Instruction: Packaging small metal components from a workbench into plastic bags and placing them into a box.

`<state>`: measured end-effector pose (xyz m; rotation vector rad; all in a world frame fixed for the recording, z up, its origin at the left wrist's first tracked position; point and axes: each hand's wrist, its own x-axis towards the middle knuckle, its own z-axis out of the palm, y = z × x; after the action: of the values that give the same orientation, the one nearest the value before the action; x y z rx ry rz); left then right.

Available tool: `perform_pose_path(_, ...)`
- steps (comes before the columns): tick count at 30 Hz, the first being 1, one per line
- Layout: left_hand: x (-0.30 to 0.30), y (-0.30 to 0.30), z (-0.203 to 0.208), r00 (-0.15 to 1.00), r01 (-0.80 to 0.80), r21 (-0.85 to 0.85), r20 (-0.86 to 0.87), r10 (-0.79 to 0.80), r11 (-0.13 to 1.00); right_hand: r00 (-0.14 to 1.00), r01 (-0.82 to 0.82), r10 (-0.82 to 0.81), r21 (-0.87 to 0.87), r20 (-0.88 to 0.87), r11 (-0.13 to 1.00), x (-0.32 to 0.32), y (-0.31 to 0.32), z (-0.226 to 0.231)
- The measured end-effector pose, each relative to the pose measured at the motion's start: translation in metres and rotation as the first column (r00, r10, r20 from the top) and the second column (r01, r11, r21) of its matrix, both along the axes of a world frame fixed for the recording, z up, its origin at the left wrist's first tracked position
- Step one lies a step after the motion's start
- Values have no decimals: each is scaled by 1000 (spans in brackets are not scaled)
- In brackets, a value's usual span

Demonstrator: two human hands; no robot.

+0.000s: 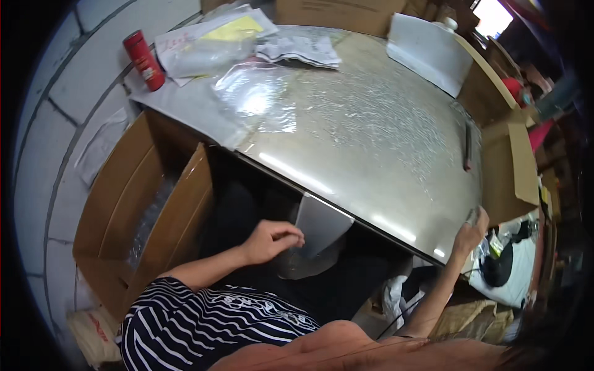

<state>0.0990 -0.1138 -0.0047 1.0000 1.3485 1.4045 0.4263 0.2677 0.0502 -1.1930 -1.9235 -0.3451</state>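
My left hand is above my lap, its fingers curled together; whether anything small is between them does not show. Close beside it, a translucent plastic sheet hangs down from the table's front edge. My right hand is at the right end of the table, fingers closed around a small greyish, clear bit that I cannot make out. Many short, thin clear strips lie scattered over the tabletop. A slim dark tool with a reddish tip rests near the right side.
Open cardboard boxes stand at left and right; the left one holds clear plastic. At the back left are a red can, papers, clear bags and folded newspaper. A white sheet leans at the back right.
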Motion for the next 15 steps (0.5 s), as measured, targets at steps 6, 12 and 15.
perform_pose_path(6, -84, 29, 34, 240, -413, 462, -776, 584, 785, 913, -409, 348, -477, -215, 778, -147, 7, -20)
perform_pose_path(12, -60, 53, 11, 199, -113, 198, -956, 217, 974, 816, -378, 543, -525, 200, 762, -219, -44, -48)
perform_pose_path(15, -53, 59, 13, 269, 69, 227, -942, 201, 972, 774, -413, 608, -587, 176, 696, -230, -81, -36)
